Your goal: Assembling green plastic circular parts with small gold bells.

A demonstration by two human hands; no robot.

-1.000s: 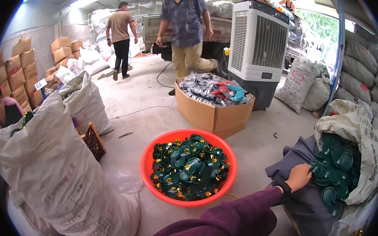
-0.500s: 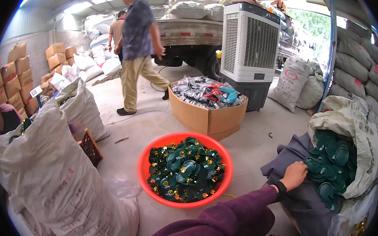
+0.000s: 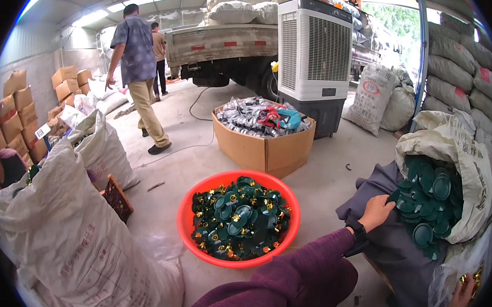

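Spread flat, the left hand [image 3: 377, 211] was laid on grey cloth [image 3: 377, 241], gripping nothing, just beside green discs [image 3: 431, 197] spilling from a white sack [image 3: 463, 155]. Only part of the right hand [image 3: 463, 293] was seen; its grip could not be told.

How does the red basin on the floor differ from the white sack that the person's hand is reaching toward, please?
The red basin is a rigid, round, shallow tub standing flat on the floor; the white sack is soft woven cloth, slumped on its side with its mouth open.
The basin's dark green pieces show gold fittings; those in the sack look plain green.
The left hand is at the sack's mouth, apart from the basin.
Both hold dark green round pieces.
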